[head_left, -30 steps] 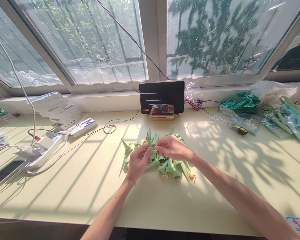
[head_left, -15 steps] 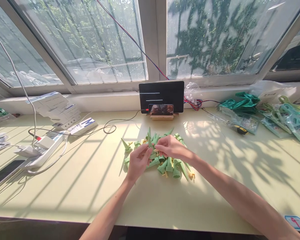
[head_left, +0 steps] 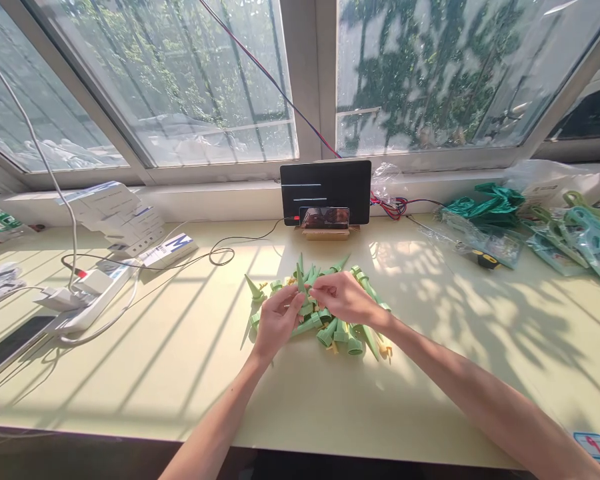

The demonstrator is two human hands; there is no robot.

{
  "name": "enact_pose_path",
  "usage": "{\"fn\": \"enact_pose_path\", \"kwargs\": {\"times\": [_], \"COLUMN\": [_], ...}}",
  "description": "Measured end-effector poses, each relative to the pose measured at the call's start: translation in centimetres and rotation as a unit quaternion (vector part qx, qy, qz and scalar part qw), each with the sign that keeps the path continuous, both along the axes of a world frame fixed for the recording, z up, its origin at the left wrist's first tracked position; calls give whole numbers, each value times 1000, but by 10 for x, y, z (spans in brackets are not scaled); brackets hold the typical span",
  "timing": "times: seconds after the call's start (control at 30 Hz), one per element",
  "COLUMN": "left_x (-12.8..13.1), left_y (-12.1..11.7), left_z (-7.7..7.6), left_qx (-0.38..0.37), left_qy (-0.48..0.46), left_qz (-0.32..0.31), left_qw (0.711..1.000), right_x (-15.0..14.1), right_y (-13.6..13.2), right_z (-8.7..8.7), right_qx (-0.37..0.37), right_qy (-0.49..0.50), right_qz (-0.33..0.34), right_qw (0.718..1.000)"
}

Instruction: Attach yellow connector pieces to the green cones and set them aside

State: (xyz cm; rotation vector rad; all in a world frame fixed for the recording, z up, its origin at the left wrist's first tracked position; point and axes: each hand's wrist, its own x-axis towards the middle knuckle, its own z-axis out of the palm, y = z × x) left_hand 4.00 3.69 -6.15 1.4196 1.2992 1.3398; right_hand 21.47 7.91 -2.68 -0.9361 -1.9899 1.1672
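My left hand (head_left: 275,327) pinches a slim green plastic cone (head_left: 301,279), which stands point up between thumb and fingers. Close beside its lower part is my right hand (head_left: 347,299), its thumb and fingertips pressed together. Whatever those right fingertips hold is too small and covered to make out. Under and around both hands lies a heap of green cone pieces (head_left: 354,344), some showing ribbed round collars at their wide ends. Small pale-yellow pieces (head_left: 386,349) are mixed in along the heap's edges.
Behind the heap, a black tablet (head_left: 325,190) and a phone (head_left: 325,218) stand upright. A power strip (head_left: 100,303) with cables and white boxes (head_left: 167,251) are on the left. Plastic-bagged green items (head_left: 587,240) and a yellow-black tool (head_left: 484,259) lie at right.
The view has shifted slightly. Both hands stay together at the green cone, with barely any visible movement of the fingers.
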Motion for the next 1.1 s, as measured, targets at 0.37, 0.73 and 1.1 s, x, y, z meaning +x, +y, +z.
{"fn": "enact_pose_path", "kwargs": {"times": [0.37, 0.73, 1.1], "left_x": [-1, 0, 1], "left_y": [0, 1, 0], "left_z": [-5, -1, -2], "left_qx": [97, -17, 101], "left_qy": [79, -48, 72], "left_qz": [2, 38, 0], "left_qw": [992, 998, 992], "right_x": [-1, -3, -2], "right_y": [5, -1, 2], "right_z": [-2, -10, -1], "right_qx": [-238, 19, -199], "right_qy": [79, 31, 55], "right_qz": [-8, -5, -17], "right_qw": [968, 999, 978]}}
